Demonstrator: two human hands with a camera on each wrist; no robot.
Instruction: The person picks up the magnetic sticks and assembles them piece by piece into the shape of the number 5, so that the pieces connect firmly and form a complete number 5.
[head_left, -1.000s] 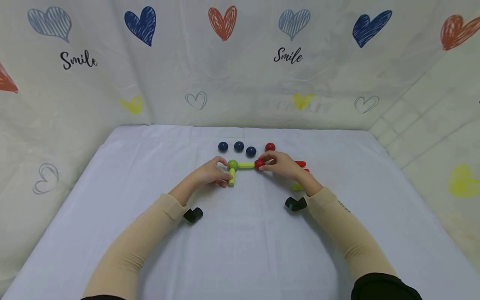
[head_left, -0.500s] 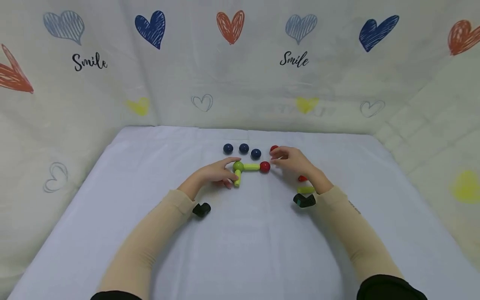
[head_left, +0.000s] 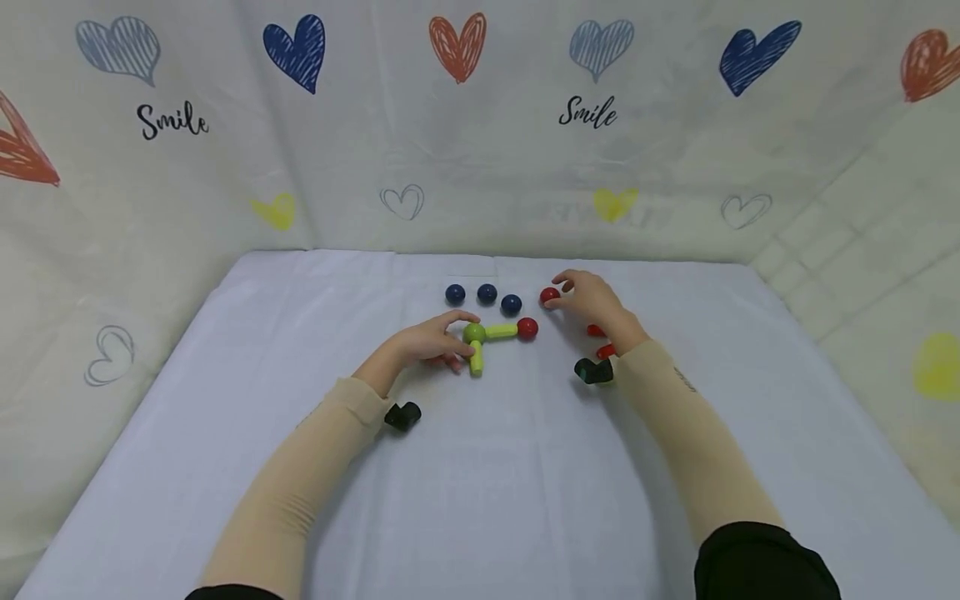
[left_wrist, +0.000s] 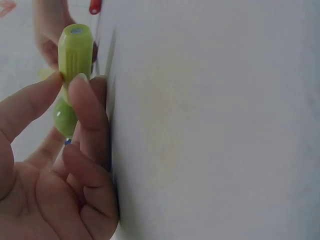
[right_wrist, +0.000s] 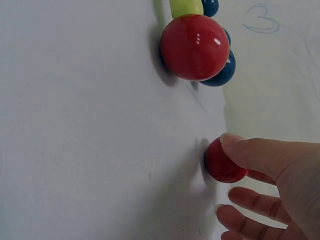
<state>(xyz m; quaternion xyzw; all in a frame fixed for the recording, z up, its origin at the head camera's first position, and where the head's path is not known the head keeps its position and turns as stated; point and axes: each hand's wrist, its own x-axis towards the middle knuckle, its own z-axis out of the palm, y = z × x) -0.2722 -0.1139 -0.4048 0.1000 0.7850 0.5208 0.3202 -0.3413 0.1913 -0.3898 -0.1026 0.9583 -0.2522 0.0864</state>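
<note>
My left hand [head_left: 423,343] pinches a short lime-green magnetic stick [left_wrist: 76,55] between thumb and fingers; a metal disc shows at its end. That stick joins a green ball [head_left: 474,333], from which a second lime stick [head_left: 501,332] runs right to a red ball [head_left: 527,328], making a corner shape on the table. Farther back and to the right, my right hand [head_left: 594,302] has its thumb on another red ball [right_wrist: 225,162], the index finger passing behind it. The other fingers of that hand spread loosely beside the ball, which sits at the cloth.
Three dark blue balls [head_left: 487,293] lie behind the joined pieces. Red sticks [head_left: 605,351] lie partly hidden by the right wrist. Black wrist-camera mounts [head_left: 402,416] jut from both cuffs. A heart-printed curtain [head_left: 480,150] hangs behind the white-covered table [head_left: 480,500].
My right hand has let go of the red ball at the stick's end and moved back and right to the other red ball. The left hand stays at the green corner.
</note>
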